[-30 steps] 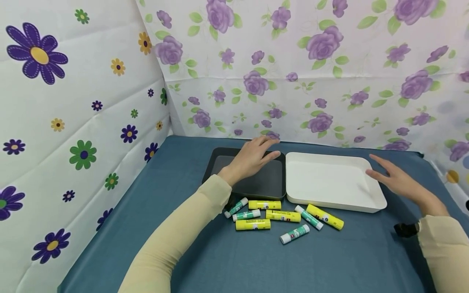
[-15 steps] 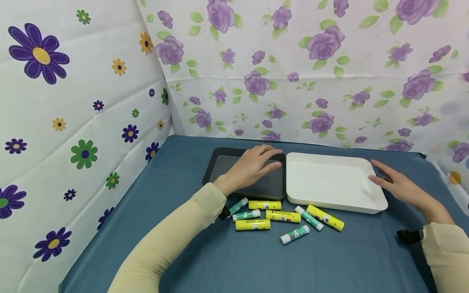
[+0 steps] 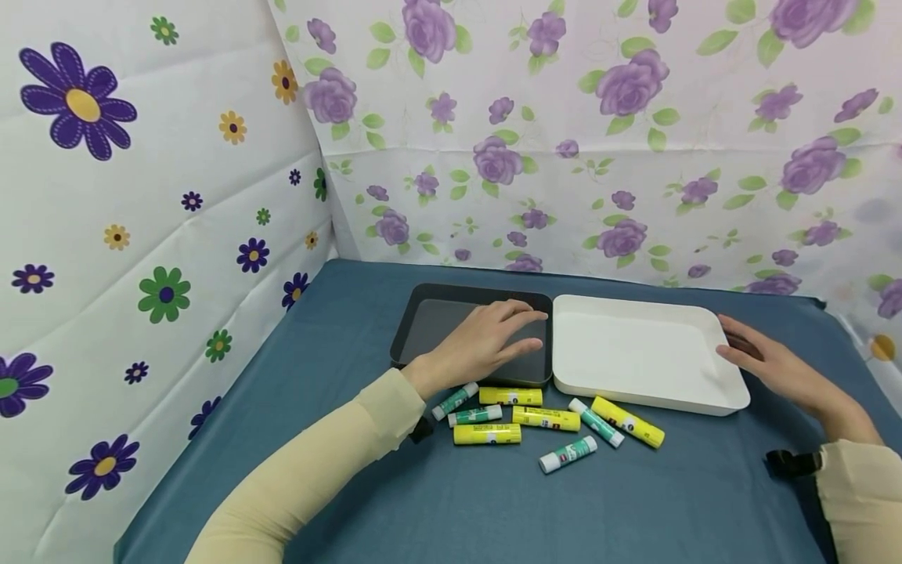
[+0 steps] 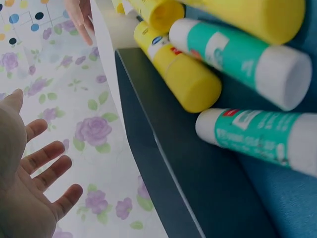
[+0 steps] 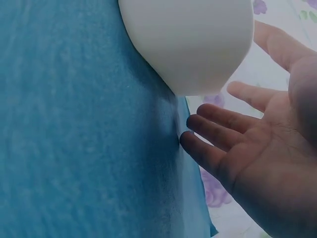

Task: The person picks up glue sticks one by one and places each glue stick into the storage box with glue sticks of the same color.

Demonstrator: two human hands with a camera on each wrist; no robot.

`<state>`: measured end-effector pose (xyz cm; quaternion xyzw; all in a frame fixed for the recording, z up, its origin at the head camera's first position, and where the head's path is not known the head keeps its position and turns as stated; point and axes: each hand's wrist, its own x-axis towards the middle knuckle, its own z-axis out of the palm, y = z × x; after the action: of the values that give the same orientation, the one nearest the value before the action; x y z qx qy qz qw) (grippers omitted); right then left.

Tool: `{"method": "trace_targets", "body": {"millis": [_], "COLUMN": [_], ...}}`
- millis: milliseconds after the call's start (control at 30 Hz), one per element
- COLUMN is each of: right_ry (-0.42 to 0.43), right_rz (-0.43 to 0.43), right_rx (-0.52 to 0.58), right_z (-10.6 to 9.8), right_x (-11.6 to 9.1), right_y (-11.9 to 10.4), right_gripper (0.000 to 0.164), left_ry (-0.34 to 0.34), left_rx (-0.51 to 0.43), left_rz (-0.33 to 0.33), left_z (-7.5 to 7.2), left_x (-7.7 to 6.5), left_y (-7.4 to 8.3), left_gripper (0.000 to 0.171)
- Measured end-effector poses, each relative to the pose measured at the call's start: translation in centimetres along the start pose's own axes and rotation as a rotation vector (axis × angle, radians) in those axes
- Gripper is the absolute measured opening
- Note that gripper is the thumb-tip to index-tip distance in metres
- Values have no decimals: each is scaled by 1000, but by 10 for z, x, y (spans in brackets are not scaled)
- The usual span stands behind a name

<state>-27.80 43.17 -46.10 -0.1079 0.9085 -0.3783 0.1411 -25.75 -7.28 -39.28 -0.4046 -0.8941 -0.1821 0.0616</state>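
My left hand (image 3: 479, 345) hovers over the dark grey tray (image 3: 440, 317), its fingers loosely bent and holding nothing. In the left wrist view its spread fingers (image 4: 49, 168) stand apart from the tray's wall. My right hand (image 3: 785, 368) is at the right end of the white tray (image 3: 641, 345), thumb and fingers beside the rim. The right wrist view has the relaxed fingers next to the white tray's corner (image 5: 193, 49); whether they touch it, I cannot tell. Yellow glue sticks (image 3: 486, 433) and green-and-white glue sticks (image 3: 568, 454) lie in front of the trays.
Both trays stand side by side on a blue cloth (image 3: 507, 509) covering the table. A flowered sheet (image 3: 564, 110) hangs behind, and another patterned sheet (image 3: 169, 235) borders the left side.
My left hand has come lower and nearer over the dark tray. My right hand has lowered toward the white tray's right end. The glue sticks lie as before.
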Motion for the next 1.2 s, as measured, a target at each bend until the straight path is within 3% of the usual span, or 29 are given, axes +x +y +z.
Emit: {"method": "trace_targets", "body": {"millis": [300, 733, 1200], "right_ry": [7, -6, -24], "right_rz": [19, 92, 95], "right_rx": [55, 106, 231], "right_z": [-3, -5, -3], "right_x": [-3, -1, -2], "right_y": [4, 12, 17], "right_gripper": [84, 87, 86], "left_ry": [-58, -68, -117], "left_rx": [15, 41, 13], "left_rz": [31, 106, 99], "left_z": [7, 18, 25], "left_x": [-10, -25, -48], "left_y": [11, 23, 30], "left_gripper": [55, 52, 56]}}
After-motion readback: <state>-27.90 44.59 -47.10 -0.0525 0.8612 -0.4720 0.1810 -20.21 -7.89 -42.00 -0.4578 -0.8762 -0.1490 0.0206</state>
